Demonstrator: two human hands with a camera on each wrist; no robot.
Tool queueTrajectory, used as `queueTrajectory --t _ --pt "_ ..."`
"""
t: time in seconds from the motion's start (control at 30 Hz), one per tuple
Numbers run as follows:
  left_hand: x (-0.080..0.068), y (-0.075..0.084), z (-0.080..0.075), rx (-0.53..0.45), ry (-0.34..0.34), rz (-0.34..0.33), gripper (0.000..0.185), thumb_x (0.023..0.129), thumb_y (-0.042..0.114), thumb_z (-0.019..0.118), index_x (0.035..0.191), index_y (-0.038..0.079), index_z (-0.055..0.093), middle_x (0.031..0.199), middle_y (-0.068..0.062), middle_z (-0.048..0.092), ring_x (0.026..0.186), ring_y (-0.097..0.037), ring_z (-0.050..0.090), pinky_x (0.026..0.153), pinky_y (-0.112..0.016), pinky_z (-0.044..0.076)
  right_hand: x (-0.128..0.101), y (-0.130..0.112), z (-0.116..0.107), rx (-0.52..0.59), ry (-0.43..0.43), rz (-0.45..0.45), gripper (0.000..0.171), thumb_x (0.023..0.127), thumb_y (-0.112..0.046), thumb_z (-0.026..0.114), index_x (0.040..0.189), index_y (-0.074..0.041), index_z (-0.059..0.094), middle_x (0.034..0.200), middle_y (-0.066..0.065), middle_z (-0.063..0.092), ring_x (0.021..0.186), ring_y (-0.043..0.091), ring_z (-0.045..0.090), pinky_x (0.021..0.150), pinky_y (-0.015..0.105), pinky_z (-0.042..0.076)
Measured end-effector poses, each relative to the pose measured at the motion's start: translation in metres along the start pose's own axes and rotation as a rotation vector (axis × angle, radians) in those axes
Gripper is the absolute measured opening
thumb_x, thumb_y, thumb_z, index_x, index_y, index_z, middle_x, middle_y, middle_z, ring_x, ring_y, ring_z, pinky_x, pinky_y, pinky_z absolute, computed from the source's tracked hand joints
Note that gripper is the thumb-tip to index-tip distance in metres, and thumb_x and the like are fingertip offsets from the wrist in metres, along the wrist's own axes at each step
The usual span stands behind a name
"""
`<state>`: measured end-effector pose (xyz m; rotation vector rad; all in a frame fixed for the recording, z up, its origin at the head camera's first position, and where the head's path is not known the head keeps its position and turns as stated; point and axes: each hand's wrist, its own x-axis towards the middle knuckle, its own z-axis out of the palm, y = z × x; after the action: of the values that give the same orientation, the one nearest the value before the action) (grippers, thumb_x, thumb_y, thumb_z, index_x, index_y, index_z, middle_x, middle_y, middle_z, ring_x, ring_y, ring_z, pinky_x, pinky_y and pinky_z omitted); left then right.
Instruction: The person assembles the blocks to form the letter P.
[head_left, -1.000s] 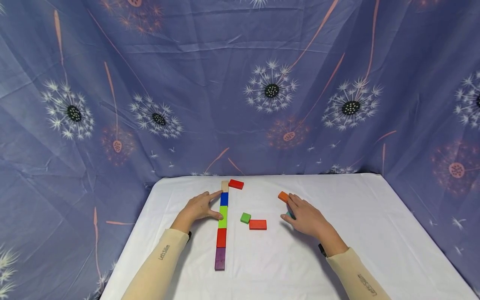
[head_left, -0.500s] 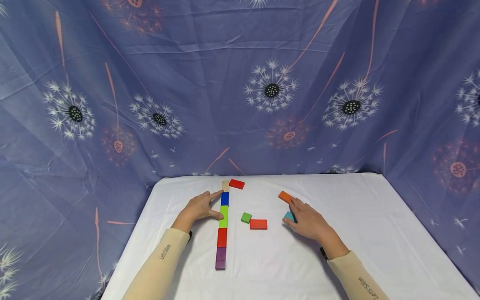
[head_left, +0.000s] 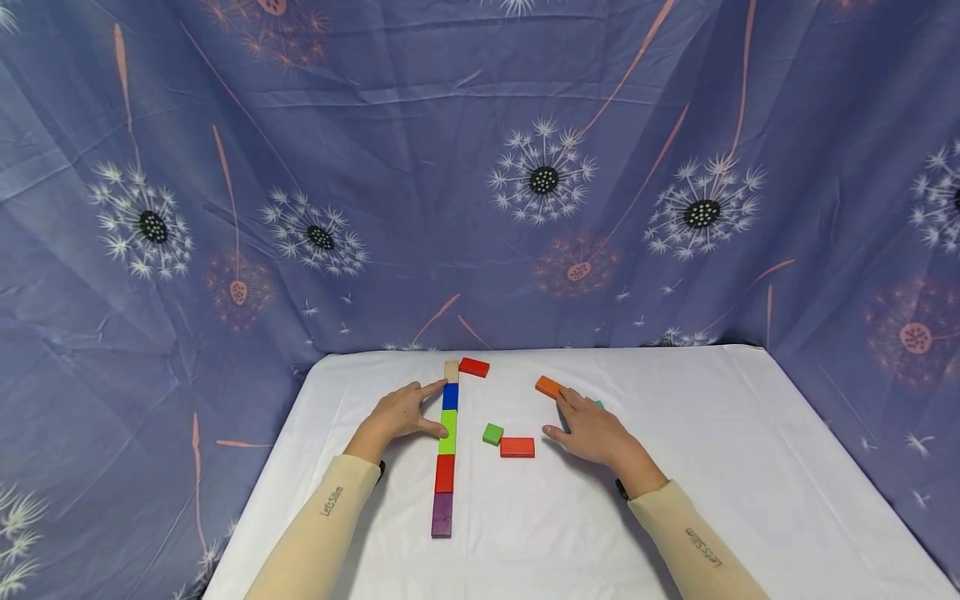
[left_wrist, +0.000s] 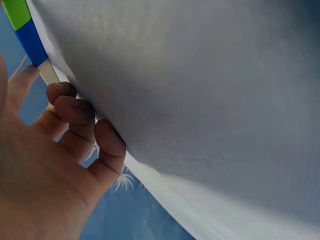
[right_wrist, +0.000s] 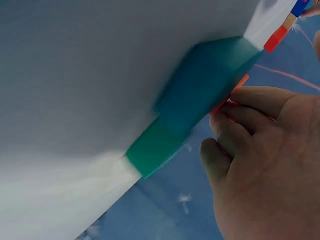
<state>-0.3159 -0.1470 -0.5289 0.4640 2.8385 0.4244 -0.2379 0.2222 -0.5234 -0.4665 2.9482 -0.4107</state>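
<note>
A straight row of blocks runs down the white table: beige, blue, light green, red, purple. My left hand lies flat beside it, index finger on the blue block and thumb on the light green block. The left wrist view shows that hand next to the beige block. My right hand lies flat, fingertips against an orange block. A teal block shows only as a sliver beyond it. In the right wrist view the teal block is blurred before my fingers.
A red block lies beside the beige end of the row. A small green cube and a flat red block sit between my hands. The table is backed by a blue dandelion-print curtain.
My right hand slid left and a little farther away, carrying the orange block left with it. The teal block, seen by the thumb before, is now mostly covered. The left hand stayed put.
</note>
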Motion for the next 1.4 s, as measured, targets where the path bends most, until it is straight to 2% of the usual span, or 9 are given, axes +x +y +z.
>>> queueTrajectory --t 0.23,0.47,0.6,0.8,0.97,1.2,1.4 --pt "0.001 -0.001 0.001 0.006 0.003 0.015 0.109 0.059 0.068 0.084 0.153 0.041 0.037 0.122 -0.008 0.060 0.103 -0.023 0.058 0.096 -0.049 0.051 0.025 -0.017 -0.002 0.013 -0.038 -0.022 0.081 0.099 -0.059 0.047 0.154 -0.001 0.033 0.163 0.016 0.027 0.150 0.033 0.028 0.119 0.050 0.029" --pt "0.001 0.002 -0.003 -0.003 -0.005 0.004 0.109 0.060 0.068 0.084 0.154 0.042 0.035 0.128 -0.010 0.059 0.108 -0.026 0.058 0.099 -0.051 0.049 0.049 -0.028 0.000 0.053 -0.068 0.027 0.085 0.097 -0.064 0.046 0.157 -0.007 0.030 0.164 0.011 0.026 0.149 0.031 0.032 0.116 0.050 0.034" --pt "0.002 0.003 -0.004 -0.001 -0.006 0.006 0.108 0.061 0.067 0.085 0.154 0.042 0.035 0.128 -0.010 0.059 0.108 -0.026 0.058 0.099 -0.051 0.049 0.058 -0.032 0.000 0.063 -0.074 0.019 0.083 0.098 -0.063 0.045 0.156 -0.006 0.032 0.165 0.011 0.025 0.150 0.031 0.030 0.117 0.050 0.033" --pt "0.004 0.003 -0.003 0.004 -0.016 0.005 0.109 0.061 0.067 0.084 0.154 0.042 0.034 0.133 -0.011 0.057 0.115 -0.028 0.057 0.101 -0.052 0.048 0.066 -0.038 0.002 0.045 -0.095 0.019 0.084 0.098 -0.064 0.044 0.157 -0.007 0.028 0.166 0.010 0.022 0.152 0.029 0.027 0.119 0.048 0.031" --pt "0.003 0.002 -0.005 0.001 -0.012 -0.002 0.108 0.061 0.068 0.084 0.154 0.041 0.036 0.134 -0.012 0.057 0.116 -0.029 0.057 0.101 -0.054 0.048 0.072 -0.042 0.006 0.043 -0.078 0.013 0.085 0.097 -0.064 0.045 0.157 -0.007 0.029 0.166 0.009 0.023 0.151 0.029 0.028 0.119 0.047 0.031" --pt "0.003 -0.001 -0.002 0.018 -0.010 0.004 0.109 0.060 0.070 0.083 0.154 0.041 0.036 0.128 -0.010 0.059 0.110 -0.026 0.058 0.099 -0.051 0.049 0.077 -0.046 0.013 0.043 -0.071 0.004 0.085 0.096 -0.065 0.045 0.157 -0.008 0.030 0.166 0.008 0.024 0.152 0.027 0.027 0.119 0.047 0.030" --pt "0.001 -0.001 0.001 0.006 -0.013 -0.001 0.108 0.061 0.070 0.082 0.154 0.041 0.036 0.139 -0.014 0.055 0.122 -0.032 0.056 0.102 -0.055 0.047 0.078 -0.048 0.016 0.046 -0.066 -0.002 0.084 0.097 -0.065 0.044 0.156 -0.008 0.031 0.166 0.008 0.024 0.152 0.028 0.027 0.119 0.047 0.030"
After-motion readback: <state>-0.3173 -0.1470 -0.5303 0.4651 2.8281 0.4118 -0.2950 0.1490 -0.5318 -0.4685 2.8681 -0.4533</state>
